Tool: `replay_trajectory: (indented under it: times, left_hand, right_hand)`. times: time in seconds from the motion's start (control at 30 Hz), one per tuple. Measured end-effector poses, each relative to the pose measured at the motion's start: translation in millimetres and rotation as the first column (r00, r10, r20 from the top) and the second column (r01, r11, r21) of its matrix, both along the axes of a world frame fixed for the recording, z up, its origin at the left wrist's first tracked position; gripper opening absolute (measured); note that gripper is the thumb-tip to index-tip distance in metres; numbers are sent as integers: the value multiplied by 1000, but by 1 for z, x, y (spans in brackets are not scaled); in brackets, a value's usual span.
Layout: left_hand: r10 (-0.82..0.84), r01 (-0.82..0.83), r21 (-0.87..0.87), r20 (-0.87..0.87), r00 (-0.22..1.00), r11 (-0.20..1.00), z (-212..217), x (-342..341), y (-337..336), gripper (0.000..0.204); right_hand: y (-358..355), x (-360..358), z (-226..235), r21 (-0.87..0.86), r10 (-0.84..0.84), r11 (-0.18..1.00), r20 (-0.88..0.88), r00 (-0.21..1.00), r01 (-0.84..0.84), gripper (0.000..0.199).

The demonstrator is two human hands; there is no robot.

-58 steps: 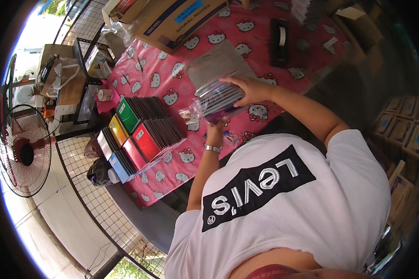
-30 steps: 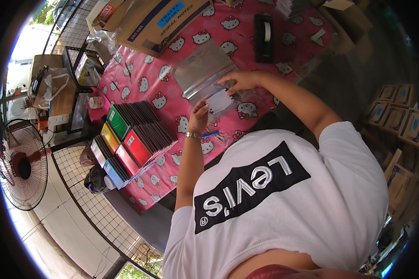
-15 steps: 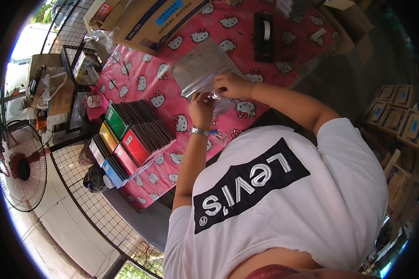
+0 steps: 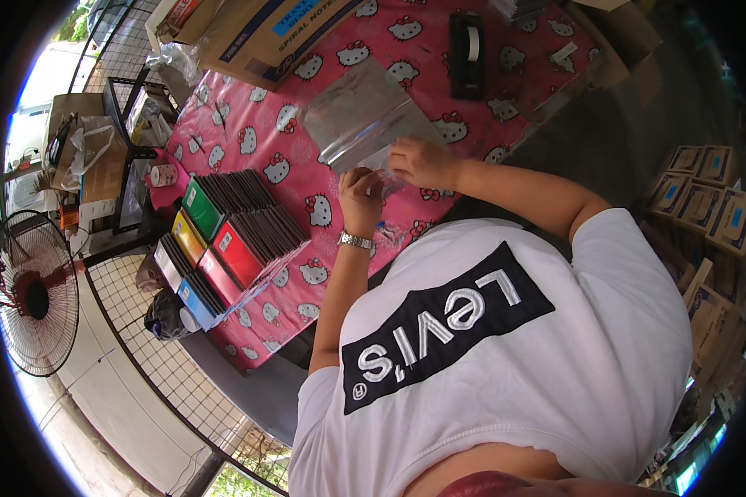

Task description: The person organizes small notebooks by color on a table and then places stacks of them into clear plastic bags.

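Clear plastic bags lie flat in a stack on the pink table, their near edge just ahead of my hands. My left hand, with a metal watch on its wrist, has its fingers curled in a pinch at the bags' near edge. Closed too, my right hand rests close by on the right, its fingertips pressed down on the clear plastic. Thin see-through film shows between both hands. Its exact outline is hard to make out, and the fingers partly cover it.
Rows of spiral notebooks with coloured covers stand at the left. A cardboard box and a black tape dispenser are at the far side. A paper cup stands by the left edge; a fan is beyond. Stacked cartons stand right.
My hands have moved slightly apart. The right hand has shifted a little right and turned its back upward; the left has lowered slightly, fingers more curled.
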State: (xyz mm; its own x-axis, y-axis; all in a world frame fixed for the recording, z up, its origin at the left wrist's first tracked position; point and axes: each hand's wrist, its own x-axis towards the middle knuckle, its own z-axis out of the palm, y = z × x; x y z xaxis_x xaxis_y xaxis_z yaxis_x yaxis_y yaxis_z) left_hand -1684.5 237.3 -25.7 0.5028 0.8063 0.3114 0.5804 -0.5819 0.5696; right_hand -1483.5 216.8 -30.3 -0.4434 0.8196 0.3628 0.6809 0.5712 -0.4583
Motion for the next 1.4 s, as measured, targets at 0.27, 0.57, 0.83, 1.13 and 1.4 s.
replay_trajectory:
  times: [0.27, 0.57, 0.83, 1.13, 1.4]
  left_hand:
    - [323, -326, -405, -76, 943, 854, 36, 22, 8, 42]
    - [92, -144, -225, -230, 969, 964, 18, 15, 41, 40]
    - [244, 74, -814, 257, 935, 576, -21, -5, 39, 26]
    - [297, 40, -792, 275, 914, 610, -22, 4, 35, 22]
    - [361, 68, -836, 306, 881, 544, -18, 5, 30, 22]
  right_hand:
    - [4, -15, 8, -210, -392, 902, -34, 919, 377, 13]
    - [29, 154, -59, -685, -947, 285, -310, 86, 670, 23]
    - [-3, 111, -57, -742, -654, 662, -640, -402, 104, 7]
    - [79, 99, -60, -544, -771, 594, -595, -227, -593, 3]
    - [48, 24, -40, -831, -727, 556, -506, -464, 36, 7]
